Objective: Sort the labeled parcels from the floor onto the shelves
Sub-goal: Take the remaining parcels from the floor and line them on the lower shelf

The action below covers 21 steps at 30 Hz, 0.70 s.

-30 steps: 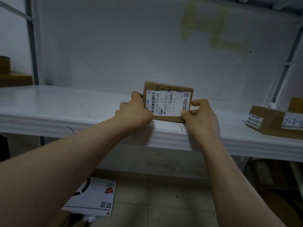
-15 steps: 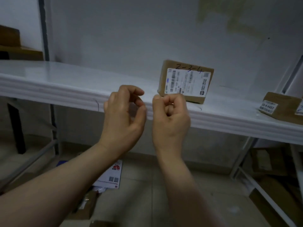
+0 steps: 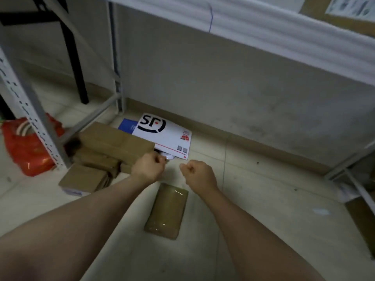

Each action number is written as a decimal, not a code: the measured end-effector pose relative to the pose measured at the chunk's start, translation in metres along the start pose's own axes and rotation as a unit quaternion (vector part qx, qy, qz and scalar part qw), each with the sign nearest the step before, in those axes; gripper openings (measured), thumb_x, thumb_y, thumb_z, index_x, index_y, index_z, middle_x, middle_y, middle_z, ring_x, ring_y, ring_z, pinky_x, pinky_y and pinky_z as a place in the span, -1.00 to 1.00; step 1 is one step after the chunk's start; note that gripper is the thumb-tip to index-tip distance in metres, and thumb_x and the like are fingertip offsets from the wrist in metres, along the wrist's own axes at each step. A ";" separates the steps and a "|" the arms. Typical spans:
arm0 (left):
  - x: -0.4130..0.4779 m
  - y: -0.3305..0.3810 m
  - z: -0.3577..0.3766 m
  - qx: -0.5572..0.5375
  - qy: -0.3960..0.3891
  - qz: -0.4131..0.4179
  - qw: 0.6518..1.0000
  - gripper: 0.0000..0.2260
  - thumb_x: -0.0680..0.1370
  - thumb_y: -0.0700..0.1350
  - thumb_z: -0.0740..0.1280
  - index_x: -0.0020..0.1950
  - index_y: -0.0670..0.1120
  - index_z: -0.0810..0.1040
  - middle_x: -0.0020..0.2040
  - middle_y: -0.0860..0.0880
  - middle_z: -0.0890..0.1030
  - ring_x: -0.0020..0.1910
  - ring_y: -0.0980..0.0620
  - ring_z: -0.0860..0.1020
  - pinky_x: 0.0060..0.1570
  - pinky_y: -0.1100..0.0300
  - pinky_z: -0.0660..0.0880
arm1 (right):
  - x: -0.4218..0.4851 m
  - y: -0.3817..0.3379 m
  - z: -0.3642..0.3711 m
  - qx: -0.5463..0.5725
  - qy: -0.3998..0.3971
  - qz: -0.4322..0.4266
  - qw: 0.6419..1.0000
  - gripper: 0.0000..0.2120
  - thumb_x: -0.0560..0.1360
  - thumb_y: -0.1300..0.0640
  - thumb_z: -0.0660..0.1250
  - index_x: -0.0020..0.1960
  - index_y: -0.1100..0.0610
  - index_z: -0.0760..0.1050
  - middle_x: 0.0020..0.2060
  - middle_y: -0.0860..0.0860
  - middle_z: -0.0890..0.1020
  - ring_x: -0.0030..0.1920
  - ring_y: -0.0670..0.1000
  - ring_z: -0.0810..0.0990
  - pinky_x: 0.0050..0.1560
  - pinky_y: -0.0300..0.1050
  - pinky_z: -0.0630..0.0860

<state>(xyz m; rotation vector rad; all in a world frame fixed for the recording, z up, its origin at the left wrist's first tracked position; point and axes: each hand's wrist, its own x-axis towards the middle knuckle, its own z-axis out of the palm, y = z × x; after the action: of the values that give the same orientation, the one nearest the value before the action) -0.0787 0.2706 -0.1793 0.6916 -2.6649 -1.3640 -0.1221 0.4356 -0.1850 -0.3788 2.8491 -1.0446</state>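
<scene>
I look down at the floor under the white shelf (image 3: pixel 263 35). A flat brown taped parcel (image 3: pixel 166 210) lies on the tiles between my forearms. A pile of brown cardboard boxes (image 3: pixel 113 148) sits to its left, with a white SF envelope (image 3: pixel 164 134) leaning behind it over a blue one (image 3: pixel 127 125). My left hand (image 3: pixel 149 167) hovers by the pile's right edge, fingers curled, holding nothing. My right hand (image 3: pixel 197 173) is a loose fist above the floor, also holding nothing. The labeled box (image 3: pixel 343 9) on the shelf shows at the top right.
A perforated grey rack upright (image 3: pixel 30 110) stands at the left with a red plastic bag (image 3: pixel 28 147) behind it. A black leg (image 3: pixel 75 63) and grey rack bars are further back. More brown boxes lie low at the right edge (image 3: pixel 363 218).
My hands let go of the labeled box on the shelf and drew back curled. My view then dropped from the shelf to the floor, and both hands lowered toward the parcels there.
</scene>
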 end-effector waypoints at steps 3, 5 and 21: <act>0.005 -0.032 0.012 -0.087 -0.082 -0.151 0.981 -0.84 0.58 -0.16 0.30 0.09 -0.20 0.55 0.03 -0.18 0.59 0.00 -0.12 0.55 0.01 0.09 0.52 | 0.011 0.021 0.023 -0.026 -0.111 0.094 0.989 -0.82 0.52 0.02 0.33 -0.16 0.11 0.58 -0.12 0.07 0.71 -0.01 0.14 0.67 0.03 -0.06 0.59; 0.002 -0.052 0.018 -0.027 -0.146 -0.199 0.969 -0.82 0.58 -0.20 0.30 0.14 -0.25 0.50 0.07 -0.22 0.54 -0.02 -0.09 0.53 -0.13 0.17 0.44 | 0.014 0.038 0.039 -0.014 -0.151 0.174 0.973 -0.85 0.50 0.09 0.32 -0.21 0.12 0.57 -0.20 0.08 0.64 -0.09 0.15 0.66 -0.05 -0.10 0.58; 0.001 -0.101 0.057 0.022 -0.373 -0.205 0.905 -0.35 0.37 -0.07 0.57 0.40 -0.15 0.44 0.26 -0.13 0.49 0.21 -0.13 0.51 0.18 0.19 0.53 | -0.008 0.091 0.112 0.349 -0.268 0.533 0.723 -0.63 0.51 -0.09 0.36 -0.32 0.08 0.32 -0.58 -0.01 0.31 -0.61 -0.04 0.30 -0.40 -0.34 0.28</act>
<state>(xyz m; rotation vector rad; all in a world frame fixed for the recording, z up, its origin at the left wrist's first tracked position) -0.0581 0.2614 -0.2932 0.9228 -3.2517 -2.0226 -0.1150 0.4349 -0.3297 0.7971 1.4683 -1.2459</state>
